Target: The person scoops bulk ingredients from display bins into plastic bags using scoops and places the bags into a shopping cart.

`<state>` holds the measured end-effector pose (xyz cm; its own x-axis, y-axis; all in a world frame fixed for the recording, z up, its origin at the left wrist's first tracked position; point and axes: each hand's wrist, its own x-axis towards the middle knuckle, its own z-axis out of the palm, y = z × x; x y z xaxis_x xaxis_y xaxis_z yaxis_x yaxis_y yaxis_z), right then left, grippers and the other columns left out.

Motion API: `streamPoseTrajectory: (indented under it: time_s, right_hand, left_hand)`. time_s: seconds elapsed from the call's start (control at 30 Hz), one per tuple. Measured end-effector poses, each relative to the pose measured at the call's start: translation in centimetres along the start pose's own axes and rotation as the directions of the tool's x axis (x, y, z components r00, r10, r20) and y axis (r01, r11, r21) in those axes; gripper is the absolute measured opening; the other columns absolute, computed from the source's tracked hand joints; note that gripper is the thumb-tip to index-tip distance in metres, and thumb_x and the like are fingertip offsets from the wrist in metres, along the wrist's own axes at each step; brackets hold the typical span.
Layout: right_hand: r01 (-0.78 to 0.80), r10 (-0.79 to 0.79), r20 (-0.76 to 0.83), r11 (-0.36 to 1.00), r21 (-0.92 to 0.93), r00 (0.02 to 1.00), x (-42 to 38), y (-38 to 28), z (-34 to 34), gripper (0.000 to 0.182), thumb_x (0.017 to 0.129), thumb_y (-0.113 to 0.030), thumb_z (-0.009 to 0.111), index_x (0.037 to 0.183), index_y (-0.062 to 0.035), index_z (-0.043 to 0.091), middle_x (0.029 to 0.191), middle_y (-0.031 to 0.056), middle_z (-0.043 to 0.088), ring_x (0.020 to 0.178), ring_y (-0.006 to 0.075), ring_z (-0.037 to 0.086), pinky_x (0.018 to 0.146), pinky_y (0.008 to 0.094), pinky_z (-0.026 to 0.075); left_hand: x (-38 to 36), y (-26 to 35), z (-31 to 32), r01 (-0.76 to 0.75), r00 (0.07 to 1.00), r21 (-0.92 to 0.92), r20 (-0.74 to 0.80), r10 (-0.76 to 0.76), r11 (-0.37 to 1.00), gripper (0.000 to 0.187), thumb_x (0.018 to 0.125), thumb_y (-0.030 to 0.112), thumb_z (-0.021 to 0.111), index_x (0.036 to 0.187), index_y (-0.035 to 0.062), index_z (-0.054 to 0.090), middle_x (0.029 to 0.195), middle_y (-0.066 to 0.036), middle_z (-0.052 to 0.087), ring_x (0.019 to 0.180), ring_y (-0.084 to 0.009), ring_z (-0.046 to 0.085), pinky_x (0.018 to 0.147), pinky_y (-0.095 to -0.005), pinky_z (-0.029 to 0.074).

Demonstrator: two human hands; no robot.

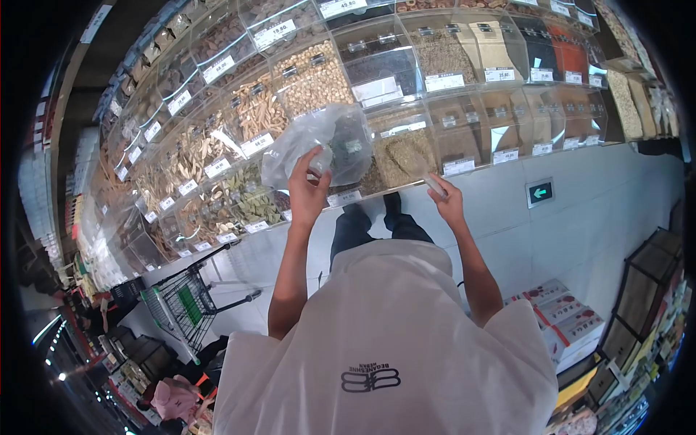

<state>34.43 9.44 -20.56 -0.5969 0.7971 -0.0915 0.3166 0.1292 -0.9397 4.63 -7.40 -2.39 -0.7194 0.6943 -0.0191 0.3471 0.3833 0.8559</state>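
My left hand (309,187) is closed on a thin clear plastic bag (290,148), which puffs out above my fingers over the front bins. My right hand (450,204) grips the handle of a scoop (436,186). The scoop's head reaches into a bin of small greenish-brown seeds or grains (395,165), where its outline is hard to make out. Part of the bin to the left of the seeds is covered by the bag.
Clear bins of dried goods with price tags rise in tiers, including pale round kernels (312,76) and green leaves (255,201). A shopping cart (185,304) stands behind on the left. Stacked boxes (562,319) sit behind on the right. Another person in pink (174,399) is at lower left.
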Motion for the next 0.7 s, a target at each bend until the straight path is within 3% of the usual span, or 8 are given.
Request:
streamPoseTrajectory:
  time_s: [0.1,0.2,0.3,0.4,0.5,0.63,0.7]
  right_hand:
    - [-0.037,0.035,0.026,0.995,0.088,0.999,-0.3,0.5,-0.2,0.046,0.087,0.002,0.071,0.132,-0.0034,0.064,0.122,0.012,0.069,0.098,0.0136,0.063,0.078,0.0262,0.052]
    - [-0.009,0.007,0.028,0.998,0.061,1.0,-0.5,1.0,-0.6,0.046,0.088,0.002,0.071,0.133,-0.0034,0.063,0.121,0.0091,0.068,0.092,0.0111,0.06,0.071,0.0242,0.051]
    - [-0.018,0.015,0.026,0.992,0.123,1.0,-1.0,0.2,-1.2,0.045,0.088,0.001,0.072,0.133,-0.0029,0.063,0.118,0.0076,0.069,0.087,0.0094,0.06,0.069,0.0238,0.05]
    - [0.035,-0.037,0.029,0.997,0.073,0.999,-0.8,0.7,-1.5,0.045,0.089,0.0,0.072,0.133,-0.0031,0.063,0.115,0.0071,0.07,0.082,0.0076,0.059,0.066,0.0231,0.049]
    - [-0.058,0.052,0.042,0.986,0.156,0.998,-1.1,-0.8,-2.4,0.045,0.089,-0.001,0.072,0.133,-0.0035,0.063,0.114,0.0067,0.07,0.08,0.0072,0.058,0.064,0.023,0.049]
    - [-0.038,0.033,0.067,0.996,0.077,0.997,-0.9,-3.9,-4.5,0.044,0.089,0.0,0.072,0.132,-0.0032,0.064,0.113,0.0058,0.07,0.081,0.0077,0.059,0.064,0.0229,0.049]
    - [-0.109,0.1,0.114,0.992,0.07,0.988,-0.4,-6.8,-5.7,0.044,0.087,0.001,0.072,0.13,-0.0011,0.064,0.116,0.0106,0.07,0.097,0.0129,0.063,0.081,0.0267,0.05]
  left_hand:
    - [0.0,0.0,-0.1,-0.01,1.0,0.019,0.011,0.01,1.0,0.053,0.081,-0.003,0.071,0.132,0.0079,0.061,0.123,-0.011,0.064,0.076,-0.0143,0.061,0.066,-0.0277,0.056]
    - [0.1,-0.2,-0.2,-0.009,1.0,-0.004,0.009,0.009,1.0,0.052,0.082,-0.003,0.071,0.131,0.0078,0.062,0.124,-0.01,0.064,0.075,-0.0141,0.06,0.066,-0.0279,0.055]
    - [0.1,-0.1,-0.5,-0.009,1.0,-0.016,0.003,0.009,1.0,0.051,0.082,-0.003,0.071,0.131,0.0076,0.062,0.125,-0.01,0.064,0.075,-0.014,0.06,0.065,-0.0276,0.055]
    - [0.4,-0.6,-0.6,-0.022,1.0,-0.012,0.002,0.022,1.0,0.053,0.082,-0.004,0.07,0.132,0.0081,0.061,0.126,-0.01,0.064,0.076,-0.0138,0.06,0.066,-0.0273,0.056]
    - [0.5,-0.6,-0.8,-0.021,1.0,-0.041,0.011,0.022,0.999,0.055,0.081,-0.006,0.068,0.133,0.0089,0.06,0.127,-0.01,0.064,0.076,-0.0136,0.06,0.067,-0.027,0.057]
    - [0.7,-0.6,-0.9,-0.018,1.0,-0.051,0.023,0.019,0.999,0.056,0.08,-0.009,0.065,0.133,0.009,0.06,0.126,-0.01,0.064,0.076,-0.0136,0.06,0.068,-0.0271,0.057]
    - [0.7,-0.7,-0.9,-0.007,1.0,-0.064,0.026,0.009,0.998,0.056,0.08,-0.009,0.064,0.133,0.0088,0.06,0.126,-0.01,0.063,0.076,-0.0139,0.061,0.068,-0.0272,0.057]
